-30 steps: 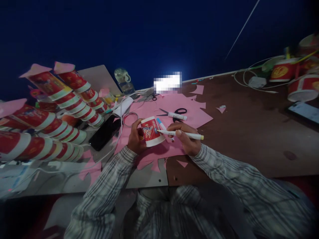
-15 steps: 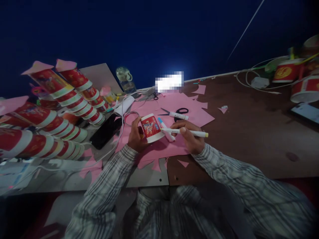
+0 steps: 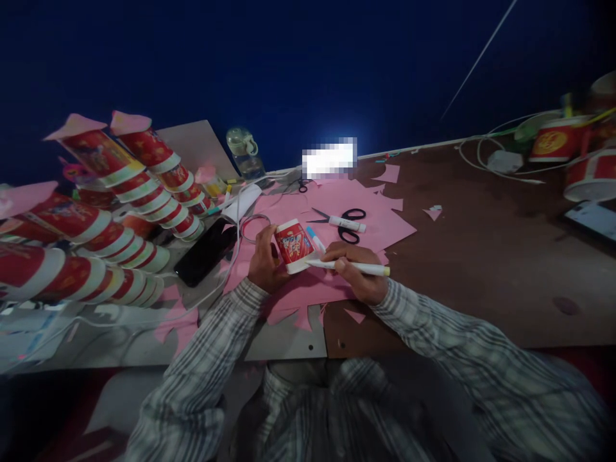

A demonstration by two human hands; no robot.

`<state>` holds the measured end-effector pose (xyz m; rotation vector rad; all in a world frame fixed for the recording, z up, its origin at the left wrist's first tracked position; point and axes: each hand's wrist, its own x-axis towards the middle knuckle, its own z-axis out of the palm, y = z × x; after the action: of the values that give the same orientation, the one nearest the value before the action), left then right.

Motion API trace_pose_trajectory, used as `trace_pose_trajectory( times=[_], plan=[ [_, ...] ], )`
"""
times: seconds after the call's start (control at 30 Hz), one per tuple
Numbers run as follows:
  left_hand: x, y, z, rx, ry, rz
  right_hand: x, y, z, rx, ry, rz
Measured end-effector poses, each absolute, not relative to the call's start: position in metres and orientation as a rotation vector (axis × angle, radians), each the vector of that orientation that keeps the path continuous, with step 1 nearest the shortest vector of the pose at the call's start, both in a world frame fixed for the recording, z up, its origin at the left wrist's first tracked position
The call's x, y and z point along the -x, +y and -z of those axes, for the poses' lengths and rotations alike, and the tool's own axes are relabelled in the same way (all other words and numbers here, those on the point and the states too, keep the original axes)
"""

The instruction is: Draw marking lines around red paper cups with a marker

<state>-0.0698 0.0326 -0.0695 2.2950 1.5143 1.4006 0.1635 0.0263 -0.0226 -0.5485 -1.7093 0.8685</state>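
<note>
My left hand (image 3: 264, 262) grips a red-and-white paper cup (image 3: 294, 247) from its left side, tilted above pink paper (image 3: 332, 292). In my right hand (image 3: 362, 277) is a white marker (image 3: 368, 268) with a yellow end, its tip at the cup's white lower rim. Whether the tip touches the rim I cannot tell. Behind my right fingers lies another marker with a blue cap (image 3: 312, 232), partly hidden. Black-handled scissors (image 3: 349, 235) rest on the paper, with a white marker (image 3: 347, 224) lying across them.
Stacked red cups (image 3: 144, 192), some topped with pink paper cones, lean at the left beside a black phone (image 3: 202, 256). A water bottle (image 3: 248, 157) stands at the back. White cable crosses the left side. More cups (image 3: 553, 141) and a tablet-like device (image 3: 594, 221) are at the far right.
My right hand has moved slightly left and down, bringing the marker tip from the cup's side to its lower rim. The cup has turned slightly in my left hand.
</note>
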Motion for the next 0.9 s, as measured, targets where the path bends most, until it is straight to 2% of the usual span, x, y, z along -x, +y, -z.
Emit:
trace_pose_trajectory(
  times=[0.2,0.4,0.67,0.9],
  plan=[
    [0.072,0.034,0.066,-2.406,1.534,-1.394,-0.163,0.023,0.021,0.498,-1.728,-0.814],
    [0.068,0.033,0.066,-2.38,1.562,-1.418,-0.167,0.027,0.021,0.656,-1.652,-0.911],
    [0.072,0.034,0.067,-2.355,1.534,-1.358,-0.164,0.025,0.021,0.516,-1.704,-0.925],
    [0.073,0.032,0.072,-2.323,1.482,-1.418,-0.169,0.037,0.019,0.784,-1.461,-0.918]
  ],
)
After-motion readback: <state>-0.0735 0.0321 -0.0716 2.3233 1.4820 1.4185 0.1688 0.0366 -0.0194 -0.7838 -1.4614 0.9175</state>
